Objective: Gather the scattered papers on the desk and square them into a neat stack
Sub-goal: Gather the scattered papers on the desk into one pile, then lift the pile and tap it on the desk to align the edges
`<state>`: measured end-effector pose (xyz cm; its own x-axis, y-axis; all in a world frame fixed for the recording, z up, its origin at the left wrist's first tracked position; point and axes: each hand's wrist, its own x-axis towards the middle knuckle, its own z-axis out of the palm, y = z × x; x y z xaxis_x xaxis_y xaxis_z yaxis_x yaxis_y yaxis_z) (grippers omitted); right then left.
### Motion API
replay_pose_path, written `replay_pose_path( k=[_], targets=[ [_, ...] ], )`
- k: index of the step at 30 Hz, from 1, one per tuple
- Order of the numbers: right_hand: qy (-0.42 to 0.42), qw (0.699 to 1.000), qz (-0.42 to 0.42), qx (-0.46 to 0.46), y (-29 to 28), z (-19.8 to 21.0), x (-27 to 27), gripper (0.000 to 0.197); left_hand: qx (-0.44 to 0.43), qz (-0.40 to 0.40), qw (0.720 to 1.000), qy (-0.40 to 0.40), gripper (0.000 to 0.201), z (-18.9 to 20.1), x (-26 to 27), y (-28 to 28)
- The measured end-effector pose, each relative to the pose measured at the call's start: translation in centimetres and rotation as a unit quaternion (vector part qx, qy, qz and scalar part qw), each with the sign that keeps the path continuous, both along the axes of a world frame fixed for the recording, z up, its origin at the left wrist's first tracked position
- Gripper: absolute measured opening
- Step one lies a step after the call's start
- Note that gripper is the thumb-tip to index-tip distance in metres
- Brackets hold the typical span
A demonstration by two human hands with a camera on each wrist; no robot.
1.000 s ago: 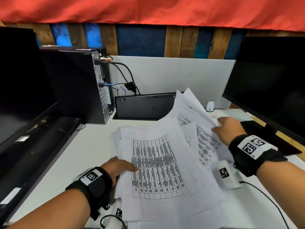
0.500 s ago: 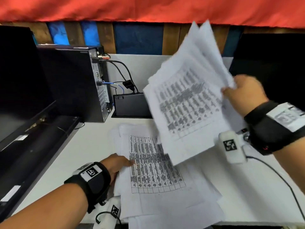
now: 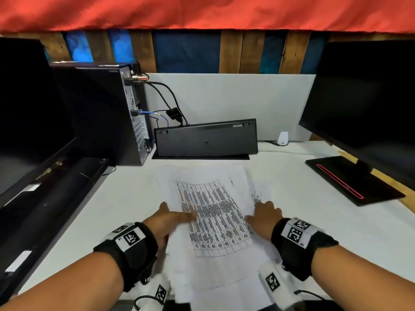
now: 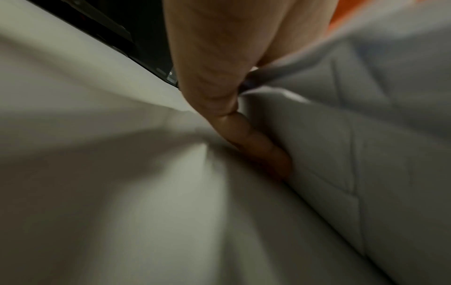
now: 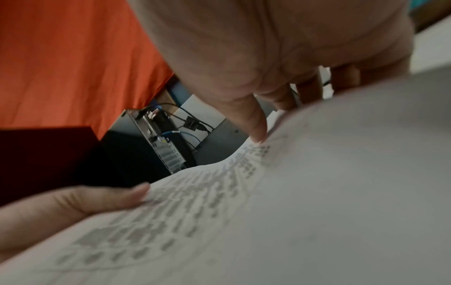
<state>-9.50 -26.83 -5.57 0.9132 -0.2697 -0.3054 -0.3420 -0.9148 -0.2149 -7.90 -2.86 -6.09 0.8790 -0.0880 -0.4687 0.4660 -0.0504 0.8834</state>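
A: Papers (image 3: pixel 213 221) lying in a loose overlapping pile, centre of white counter (image 3: pixel 314 221), top sheet printed with a table, edges not squared. A corner of a lower sheet (image 3: pixel 257 195) poking out on the right side.

B: Hands?

A: Left hand (image 3: pixel 167 217) flat on the pile's left edge, fingers (image 3: pixel 189 214) straight across the print. Right hand (image 3: pixel 263 217) on the right edge, fingers spread, tips down on paper. Gripping nothing, either one.

B: Wrist views adding anything?

A: Left wrist: blurred, hand (image 4: pixel 214 77) edge-on against the sheets (image 4: pixel 341 154), paper buckled beside it. Not seen from the head. Right wrist: fingertips (image 5: pixel 256 133) pressing the sheet (image 5: pixel 292 212), paper bowed upward, left finger (image 5: pixel 97 198) resting on its far edge.

B: Surroundings?

A: Head view only: keyboard (image 3: pixel 205 140) propped on edge behind the pile, PC tower (image 3: pixel 101 113) rear left, monitor (image 3: pixel 363 97) right with base (image 3: pixel 354 180) on counter.
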Motion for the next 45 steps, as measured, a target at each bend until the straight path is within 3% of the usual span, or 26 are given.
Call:
replay_pose_path(
  k=[3, 6, 9, 11, 13, 14, 16, 18, 21, 29, 36, 41, 43, 45],
  targets=[
    [0.009, 0.997, 0.001, 0.076, -0.9, -0.5, 0.6, 0.063, 0.031, -0.011, 0.999, -0.043, 0.11, -0.1, 0.3, -0.4],
    [-0.042, 0.994, -0.069, 0.077, -2.6, -0.6, 0.7, 0.071, 0.032, -0.018, 0.993, -0.112, 0.074, 1.0, 0.1, -0.5],
    [-0.068, 0.979, -0.152, 0.12, -4.3, -0.3, 1.2, 0.09, 0.017, -0.017, 0.984, -0.174, 0.07, 3.0, 0.0, -0.4],
    [-0.059, 0.953, -0.175, 0.241, -5.1, -0.4, 2.3, 0.113, 0.002, -0.016, 0.98, -0.197, 0.077, 4.2, 0.0, -0.1],
    [-0.055, 0.885, -0.186, 0.423, -5.7, -0.9, 3.1, 0.122, -0.019, -0.012, 0.977, -0.212, 0.08, 5.3, 0.0, 0.1],
    [-0.052, 0.842, -0.195, 0.5, -5.4, -0.4, 2.9, 0.105, -0.033, -0.011, 0.973, -0.226, 0.078, 5.9, -0.1, 0.1],
    [-0.081, 0.767, -0.163, 0.615, -4.5, 1.3, 2.2, 0.054, -0.046, -0.011, 0.966, -0.253, 0.078, 6.8, -0.3, 0.2],
    [-0.159, 0.728, -0.112, 0.657, -4.4, 2.6, 2.3, 0.036, -0.047, -0.004, 0.958, -0.282, 0.08, 7.6, -0.1, 0.5],
    [-0.272, 0.715, -0.062, 0.642, -4.2, 5.8, 2.6, 0.034, -0.054, 0.006, 0.947, -0.317, 0.067, 8.8, 0.5, 1.1],
    [-0.407, 0.705, -0.069, 0.577, -3.4, 9.4, 3.1, 0.039, -0.054, 0.053, 0.931, -0.357, 0.044, 10.2, 1.5, 0.6],
    [-0.559, 0.694, -0.083, 0.447, -1.7, 12.1, 2.3, 0.031, -0.071, 0.076, 0.935, -0.339, 0.05, 9.4, 2.1, -0.1],
    [-0.621, 0.653, -0.054, 0.431, -0.7, 16.5, 2.4, 0.011, -0.076, 0.086, 0.931, -0.346, 0.047, 9.6, 2.5, -0.2],
    [-0.619, 0.653, -0.038, 0.435, -0.4, 16.9, 2.5, 0.018, -0.086, 0.094, 0.932, -0.34, 0.046, 9.4, 2.7, -0.1],
    [-0.548, 0.668, -0.008, 0.503, -0.1, 15.7, 2.1, 0.037, -0.1, 0.095, 0.934, -0.33, 0.045, 9.2, 2.8, 0.0]
  ],
)
